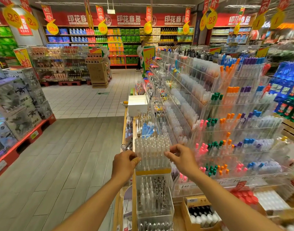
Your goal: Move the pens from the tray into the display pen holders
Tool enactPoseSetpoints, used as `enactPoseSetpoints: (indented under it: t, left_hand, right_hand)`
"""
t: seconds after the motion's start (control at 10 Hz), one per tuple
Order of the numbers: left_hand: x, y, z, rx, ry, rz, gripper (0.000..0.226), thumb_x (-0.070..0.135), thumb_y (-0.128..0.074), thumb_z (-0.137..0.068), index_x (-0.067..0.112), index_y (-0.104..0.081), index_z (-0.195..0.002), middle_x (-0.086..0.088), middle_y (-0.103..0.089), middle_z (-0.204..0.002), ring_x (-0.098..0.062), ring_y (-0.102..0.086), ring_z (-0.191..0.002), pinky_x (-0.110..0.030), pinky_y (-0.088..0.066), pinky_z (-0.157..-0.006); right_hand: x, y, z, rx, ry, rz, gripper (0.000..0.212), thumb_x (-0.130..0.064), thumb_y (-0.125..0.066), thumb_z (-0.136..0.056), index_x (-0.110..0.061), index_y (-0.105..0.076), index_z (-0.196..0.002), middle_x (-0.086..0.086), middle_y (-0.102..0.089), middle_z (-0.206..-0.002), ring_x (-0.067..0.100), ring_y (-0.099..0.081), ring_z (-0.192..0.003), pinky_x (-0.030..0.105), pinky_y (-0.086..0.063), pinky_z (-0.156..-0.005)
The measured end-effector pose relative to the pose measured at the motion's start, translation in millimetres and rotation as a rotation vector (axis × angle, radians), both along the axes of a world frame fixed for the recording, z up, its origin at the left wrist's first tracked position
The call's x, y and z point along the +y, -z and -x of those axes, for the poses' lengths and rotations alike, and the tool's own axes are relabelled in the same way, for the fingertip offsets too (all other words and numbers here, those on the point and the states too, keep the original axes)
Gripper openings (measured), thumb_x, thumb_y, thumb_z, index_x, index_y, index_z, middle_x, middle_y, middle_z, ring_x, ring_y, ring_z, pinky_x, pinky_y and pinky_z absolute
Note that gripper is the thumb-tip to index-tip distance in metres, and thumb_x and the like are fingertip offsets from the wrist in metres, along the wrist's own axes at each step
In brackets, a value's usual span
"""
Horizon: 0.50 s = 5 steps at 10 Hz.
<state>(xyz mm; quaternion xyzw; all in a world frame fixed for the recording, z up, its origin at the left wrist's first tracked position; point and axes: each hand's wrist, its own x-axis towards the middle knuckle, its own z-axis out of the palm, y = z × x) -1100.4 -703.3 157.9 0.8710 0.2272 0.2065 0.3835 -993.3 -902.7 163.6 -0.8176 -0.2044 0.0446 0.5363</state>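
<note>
A clear tray (pixel 152 170) packed with several upright clear-capped pens (pixel 152 144) is held just in front of me, above a clear acrylic pen holder (pixel 154 197) with more pens. My left hand (pixel 124 164) pinches the tray's left side. My right hand (pixel 182 157) pinches its right side. Tiered clear display pen holders (pixel 234 130) with pink, green, orange, purple and blue capped pens rise to the right.
A cardboard box of black-and-white bottles (pixel 201 214) sits at lower right. A white box (pixel 137 104) rests further along the wooden shelf edge. An aisle with grey flooring (pixel 68 155) lies to my left, bordered by stacked boxed goods on red pallets (pixel 18 114). A person stands far down the aisle.
</note>
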Motion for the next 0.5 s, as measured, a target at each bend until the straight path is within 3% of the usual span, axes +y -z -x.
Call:
enactPoseSetpoints:
  t: [0.1, 0.2, 0.3, 0.5]
  left_hand:
    - [-1.7, 5.6, 0.8, -0.014, -0.028, 0.051, 0.011, 0.023, -0.075, -0.087, 0.013, -0.076, -0.09, -0.001, -0.073, -0.08, -0.019, -0.069, -0.073, -0.037, -0.059, -0.073]
    - [-0.6, 10.1, 5.4, -0.004, -0.056, 0.059, 0.011, 0.026, -0.074, -0.088, 0.016, -0.076, -0.091, 0.0, -0.073, -0.081, -0.019, -0.068, -0.073, -0.031, -0.055, -0.069]
    - [-2.1, 19.7, 16.6, 0.007, -0.066, 0.068, 0.005, 0.025, -0.073, -0.089, 0.021, -0.074, -0.085, 0.002, -0.072, -0.078, -0.017, -0.067, -0.072, -0.03, -0.054, -0.067]
    - [-13.0, 49.8, 63.9, 0.042, -0.08, 0.204, 0.016, 0.023, -0.064, -0.095, 0.025, -0.07, -0.08, 0.007, -0.071, -0.078, -0.014, -0.068, -0.074, -0.035, -0.057, -0.072]
  right_hand:
    - [-3.7, 7.5, 3.8, 0.036, 0.01, 0.017, 0.011, -0.026, -0.074, -0.085, -0.025, -0.063, -0.082, -0.001, -0.067, -0.084, 0.019, -0.066, -0.081, 0.033, -0.056, -0.075]
    - [-10.7, 17.1, 5.5, 0.075, 0.018, 0.04, 0.006, -0.023, -0.072, -0.087, -0.025, -0.067, -0.084, -0.002, -0.068, -0.082, 0.014, -0.065, -0.074, 0.033, -0.057, -0.073]
    - [-19.9, 30.0, 12.0, 0.105, -0.008, 0.065, 0.01, -0.024, -0.07, -0.089, -0.019, -0.069, -0.097, -0.002, -0.069, -0.089, 0.016, -0.067, -0.079, 0.034, -0.057, -0.072]
    - [-44.4, 54.7, 46.2, 0.147, -0.102, 0.018, 0.016, -0.025, -0.064, -0.092, -0.03, -0.065, -0.108, -0.007, -0.07, -0.097, 0.007, -0.067, -0.086, 0.026, -0.058, -0.077]
